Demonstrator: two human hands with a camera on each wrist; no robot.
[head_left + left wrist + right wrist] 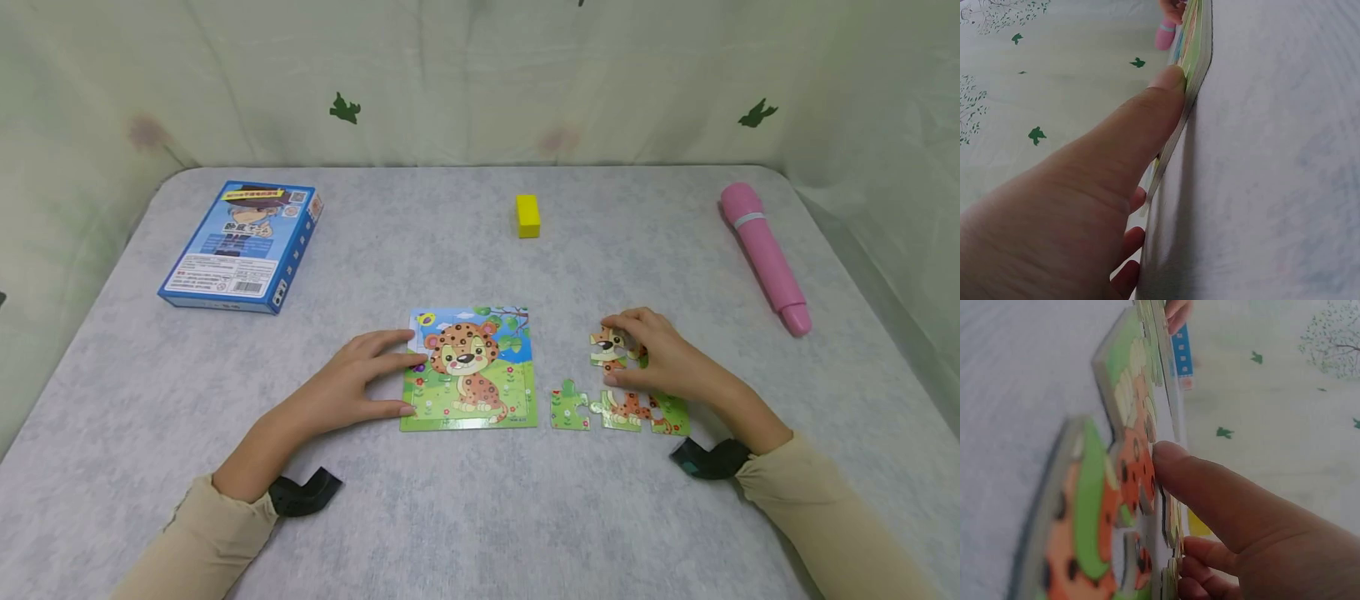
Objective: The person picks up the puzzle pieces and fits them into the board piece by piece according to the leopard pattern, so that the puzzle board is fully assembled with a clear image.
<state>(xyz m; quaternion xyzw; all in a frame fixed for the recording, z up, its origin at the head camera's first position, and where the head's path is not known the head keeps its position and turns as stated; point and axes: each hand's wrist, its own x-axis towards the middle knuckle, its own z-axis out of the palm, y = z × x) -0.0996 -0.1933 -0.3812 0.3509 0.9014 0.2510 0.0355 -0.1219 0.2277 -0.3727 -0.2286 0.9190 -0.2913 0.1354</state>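
A square leopard puzzle board (472, 408) lies at the middle of the table, its picture complete across the face. My left hand (352, 375) rests at its left side, fingers stretched onto the edge and thumb at the lower corner; the thumb (1147, 119) touches the rim in the left wrist view. To the right are several loose jigsaw pieces. My right hand (663, 354) pinches a piece with the leopard's muzzle (603, 343) between fingers above and thumb below. Beneath lie a green piece (567, 406), a body piece (624, 410) and a tail piece (672, 417).
A blue box (232, 246) lies at the back left. A yellow block (528, 217) stands at the back middle. On the far right is a pink microphone-shaped thing (765, 258). A pale curtain (480, 83) hangs along the table's back edge.
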